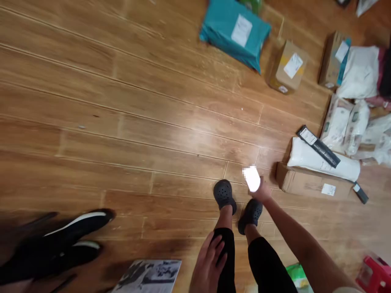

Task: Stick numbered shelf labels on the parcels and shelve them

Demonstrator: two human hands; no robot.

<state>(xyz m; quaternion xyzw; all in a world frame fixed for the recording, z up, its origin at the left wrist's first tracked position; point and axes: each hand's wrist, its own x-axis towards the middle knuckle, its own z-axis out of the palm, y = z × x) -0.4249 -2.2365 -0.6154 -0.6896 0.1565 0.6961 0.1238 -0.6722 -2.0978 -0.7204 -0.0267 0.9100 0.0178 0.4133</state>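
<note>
My right hand (260, 192) reaches out low over the floor, its fingers closed around a bright white, roughly rectangular object (253, 179). The object is overexposed and partly pixelated, so its kind does not show. Near my left leg in black trousers (226, 252), my left hand (210, 260) hangs with its fingers slightly apart and nothing in them. Below my right hand are my dark clogs; the left clog (224, 195) and the right clog (251, 213) rest on the wooden floor (171, 134).
To the right lies a long cardboard box (308, 183) with a white package (324, 160) and a black wrapped package (319, 145) on top. A teal parcel (226, 28) and small carton (288, 67) lie ahead. Another person's black shoes (79, 224) are at left, near a printed sheet (152, 276).
</note>
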